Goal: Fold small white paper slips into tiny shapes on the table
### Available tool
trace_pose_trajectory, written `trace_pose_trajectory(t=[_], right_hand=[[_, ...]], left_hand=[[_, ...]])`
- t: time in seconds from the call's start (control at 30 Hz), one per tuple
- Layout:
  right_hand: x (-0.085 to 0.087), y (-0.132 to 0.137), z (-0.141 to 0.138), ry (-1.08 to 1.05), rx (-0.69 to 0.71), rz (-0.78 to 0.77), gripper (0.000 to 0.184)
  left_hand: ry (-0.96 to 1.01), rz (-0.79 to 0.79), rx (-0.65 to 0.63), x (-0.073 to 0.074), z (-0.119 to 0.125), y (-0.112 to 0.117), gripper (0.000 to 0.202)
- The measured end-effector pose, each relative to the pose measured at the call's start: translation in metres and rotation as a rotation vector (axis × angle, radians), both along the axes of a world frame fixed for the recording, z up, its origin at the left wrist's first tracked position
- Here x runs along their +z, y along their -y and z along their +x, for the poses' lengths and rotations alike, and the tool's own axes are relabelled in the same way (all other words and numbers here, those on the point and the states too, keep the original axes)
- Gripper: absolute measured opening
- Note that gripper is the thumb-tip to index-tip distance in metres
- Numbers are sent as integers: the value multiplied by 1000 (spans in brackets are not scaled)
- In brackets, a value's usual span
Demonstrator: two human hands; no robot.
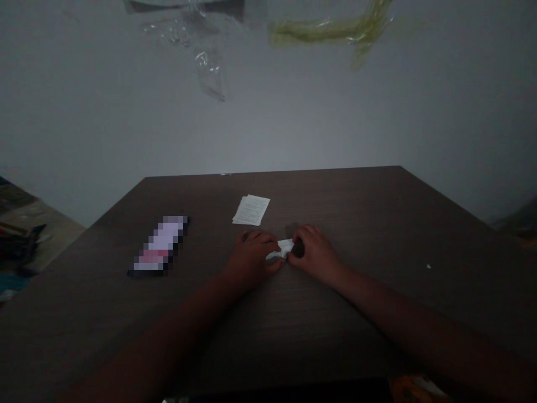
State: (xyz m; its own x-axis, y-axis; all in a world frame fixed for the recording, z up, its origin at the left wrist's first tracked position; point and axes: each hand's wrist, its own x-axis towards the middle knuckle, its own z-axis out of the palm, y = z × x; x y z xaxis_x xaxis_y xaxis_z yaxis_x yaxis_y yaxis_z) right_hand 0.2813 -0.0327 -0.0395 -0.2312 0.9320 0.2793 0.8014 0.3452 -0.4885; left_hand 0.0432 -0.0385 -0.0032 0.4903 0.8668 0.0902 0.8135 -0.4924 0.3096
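A small white folded paper (283,248) lies on the dark wooden table (377,224), pinched between both hands. My left hand (251,258) has its fingers curled onto the paper's left end. My right hand (315,253) grips the right end with bent fingers. Both forearms rest low over the table. The light is dim and the paper's exact shape is hard to make out.
A printed white sheet (251,210) lies just beyond the hands. A flat blurred box (160,246) sits to the left. A tiny white scrap (428,266) lies at the right. The wall behind bears clear and yellowish tape (335,28).
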Motion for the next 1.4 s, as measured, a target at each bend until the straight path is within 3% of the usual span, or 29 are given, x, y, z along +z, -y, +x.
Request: trace_pose_trajectory(t=[0.2, 0.57, 0.87, 1.4], right_hand=[[0, -14, 0, -13, -111, -68, 30], [-3, -24, 0, -30, -143, -52, 28], [12, -22, 14, 27, 13, -100, 24], [21, 1, 17, 134, 164, -104, 37]], left_hand=[[-23, -41, -4, 3, 2, 1, 18], [-77, 7, -98, 11, 0, 5, 24], [-137, 12, -253, 8, -4, 4, 30], [-108, -47, -245, 12, -6, 7, 37]])
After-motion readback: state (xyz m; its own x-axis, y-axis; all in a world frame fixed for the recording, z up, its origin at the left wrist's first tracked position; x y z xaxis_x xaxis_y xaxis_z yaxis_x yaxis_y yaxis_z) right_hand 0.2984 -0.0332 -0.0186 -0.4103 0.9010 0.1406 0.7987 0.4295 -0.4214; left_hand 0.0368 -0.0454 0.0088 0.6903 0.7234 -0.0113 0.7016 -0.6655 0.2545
